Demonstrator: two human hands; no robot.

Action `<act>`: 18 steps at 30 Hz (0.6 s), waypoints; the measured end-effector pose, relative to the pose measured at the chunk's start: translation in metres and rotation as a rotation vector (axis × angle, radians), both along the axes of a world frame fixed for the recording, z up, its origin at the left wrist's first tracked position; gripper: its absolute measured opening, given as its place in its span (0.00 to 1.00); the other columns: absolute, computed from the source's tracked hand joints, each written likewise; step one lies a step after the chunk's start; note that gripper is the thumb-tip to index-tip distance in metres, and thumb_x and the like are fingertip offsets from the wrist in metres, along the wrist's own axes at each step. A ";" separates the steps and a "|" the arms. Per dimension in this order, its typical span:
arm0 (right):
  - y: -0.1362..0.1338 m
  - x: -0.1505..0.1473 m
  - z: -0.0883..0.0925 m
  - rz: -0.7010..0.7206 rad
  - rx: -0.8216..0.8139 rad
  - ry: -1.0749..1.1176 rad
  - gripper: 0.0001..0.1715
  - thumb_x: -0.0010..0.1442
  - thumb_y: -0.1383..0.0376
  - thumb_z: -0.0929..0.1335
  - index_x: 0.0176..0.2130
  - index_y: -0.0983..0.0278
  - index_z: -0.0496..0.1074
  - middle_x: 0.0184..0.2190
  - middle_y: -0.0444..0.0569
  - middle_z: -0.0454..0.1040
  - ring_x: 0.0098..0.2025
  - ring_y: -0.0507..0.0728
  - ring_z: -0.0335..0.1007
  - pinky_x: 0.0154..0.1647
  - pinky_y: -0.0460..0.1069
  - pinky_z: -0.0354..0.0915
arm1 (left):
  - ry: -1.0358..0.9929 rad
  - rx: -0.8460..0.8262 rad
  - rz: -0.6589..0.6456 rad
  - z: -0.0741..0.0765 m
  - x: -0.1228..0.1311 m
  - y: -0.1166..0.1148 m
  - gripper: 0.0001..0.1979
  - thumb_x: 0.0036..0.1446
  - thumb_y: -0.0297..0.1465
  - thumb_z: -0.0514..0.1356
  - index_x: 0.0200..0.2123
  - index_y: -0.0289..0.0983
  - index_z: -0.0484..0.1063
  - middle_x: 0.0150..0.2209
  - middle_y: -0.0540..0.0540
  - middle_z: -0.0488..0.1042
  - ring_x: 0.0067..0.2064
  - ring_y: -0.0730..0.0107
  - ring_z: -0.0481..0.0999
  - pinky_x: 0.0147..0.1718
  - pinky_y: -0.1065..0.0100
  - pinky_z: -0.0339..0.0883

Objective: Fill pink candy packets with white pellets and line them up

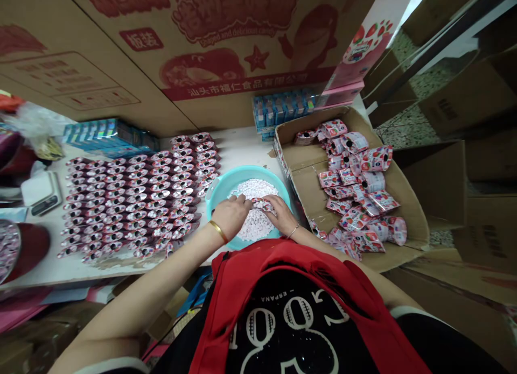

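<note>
Both hands meet over a teal basin [214,193] heaped with small white and pink candies [254,190]. My left hand [231,213], with a gold bangle on its wrist, has its fingers curled onto a small pink strawberry-print pouch [262,204]. My right hand [283,213], wearing a thin bracelet, grips the same pouch from the other side. The pouch lies low over the candies between the two hands.
Rows of filled pouches [141,196] cover the white table left of the basin. An open cardboard box [301,159] on the right holds several loose pouches [359,185]. Blue packets [109,136] and big printed cartons [226,51] stand behind. A small scale [42,193] sits far left.
</note>
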State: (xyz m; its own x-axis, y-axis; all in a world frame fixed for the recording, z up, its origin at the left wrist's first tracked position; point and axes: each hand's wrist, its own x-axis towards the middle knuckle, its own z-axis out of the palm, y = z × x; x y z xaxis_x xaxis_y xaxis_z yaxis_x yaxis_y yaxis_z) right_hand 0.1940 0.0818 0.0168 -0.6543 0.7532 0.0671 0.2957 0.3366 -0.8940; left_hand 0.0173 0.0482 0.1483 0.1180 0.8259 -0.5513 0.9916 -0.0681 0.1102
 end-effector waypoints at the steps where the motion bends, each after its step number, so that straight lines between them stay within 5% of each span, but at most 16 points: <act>1: 0.000 0.001 -0.001 -0.004 -0.005 0.001 0.22 0.59 0.65 0.64 0.54 0.59 0.63 0.50 0.54 0.68 0.55 0.62 0.62 0.57 0.60 0.59 | 0.018 0.012 -0.014 0.003 0.003 0.000 0.15 0.60 0.24 0.44 0.41 0.34 0.69 0.40 0.37 0.69 0.42 0.56 0.70 0.37 0.58 0.63; 5: 0.005 0.009 0.000 -0.059 -0.047 0.026 0.20 0.60 0.65 0.64 0.52 0.60 0.64 0.51 0.54 0.68 0.55 0.61 0.61 0.59 0.60 0.56 | 0.037 0.135 0.050 -0.014 -0.018 0.001 0.16 0.61 0.25 0.43 0.44 0.36 0.67 0.41 0.38 0.68 0.43 0.56 0.68 0.40 0.58 0.62; 9: 0.010 0.019 0.003 -0.198 -0.129 0.065 0.20 0.59 0.61 0.66 0.51 0.60 0.65 0.51 0.53 0.68 0.54 0.59 0.63 0.57 0.57 0.59 | 0.057 0.157 0.186 -0.086 -0.047 0.010 0.18 0.59 0.22 0.43 0.49 0.35 0.65 0.44 0.37 0.66 0.47 0.56 0.66 0.45 0.58 0.60; 13: 0.011 0.020 0.001 -0.341 -0.244 0.084 0.22 0.57 0.58 0.68 0.50 0.60 0.65 0.49 0.51 0.70 0.51 0.58 0.65 0.55 0.55 0.60 | -0.052 0.126 0.285 -0.158 -0.037 0.011 0.20 0.61 0.23 0.41 0.53 0.34 0.62 0.49 0.34 0.64 0.51 0.55 0.63 0.49 0.56 0.59; 18: 0.012 0.014 0.000 -0.416 -0.392 0.134 0.24 0.54 0.56 0.70 0.49 0.61 0.65 0.47 0.49 0.72 0.48 0.57 0.68 0.53 0.53 0.62 | -0.195 0.093 0.247 -0.188 -0.007 -0.011 0.20 0.61 0.24 0.43 0.55 0.35 0.60 0.52 0.34 0.63 0.53 0.56 0.62 0.51 0.55 0.58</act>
State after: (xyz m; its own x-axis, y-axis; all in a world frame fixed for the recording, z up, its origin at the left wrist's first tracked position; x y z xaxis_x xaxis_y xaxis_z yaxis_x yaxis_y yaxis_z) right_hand 0.2082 0.0940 0.0168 -0.3037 0.9301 -0.2064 0.2074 -0.1469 -0.9672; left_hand 0.0098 0.0375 -0.0399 0.0037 0.8884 -0.4591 0.9403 0.1532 0.3040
